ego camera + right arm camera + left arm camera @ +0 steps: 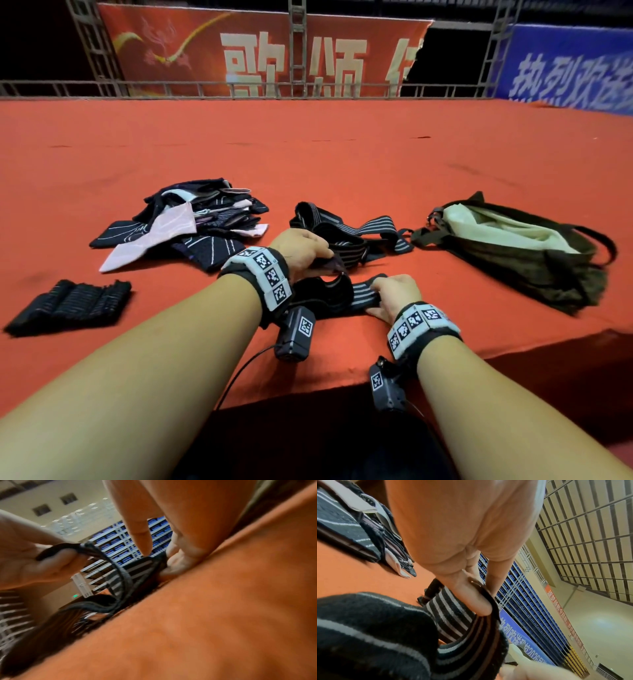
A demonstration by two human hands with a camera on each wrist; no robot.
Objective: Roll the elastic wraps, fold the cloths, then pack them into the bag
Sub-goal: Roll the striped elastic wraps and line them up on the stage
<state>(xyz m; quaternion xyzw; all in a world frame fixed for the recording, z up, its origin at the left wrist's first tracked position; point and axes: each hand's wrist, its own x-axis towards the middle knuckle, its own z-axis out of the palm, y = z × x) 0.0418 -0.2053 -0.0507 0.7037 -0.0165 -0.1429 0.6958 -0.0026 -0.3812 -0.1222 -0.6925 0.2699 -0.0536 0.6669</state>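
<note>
Black wrap (363,294) — grey stripes; olive bag (534,263).

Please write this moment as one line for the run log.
step: rolling elastic wrap | left hand: pinches wrap end | right hand: holds wrap on table | bag: open, at right | cloths: unfolded pile

Head view looking down, wrist views close, sharing striped wrap (363,294)

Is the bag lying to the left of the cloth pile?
No, the bag lies far right, with the cloth pile on the left.
</note>
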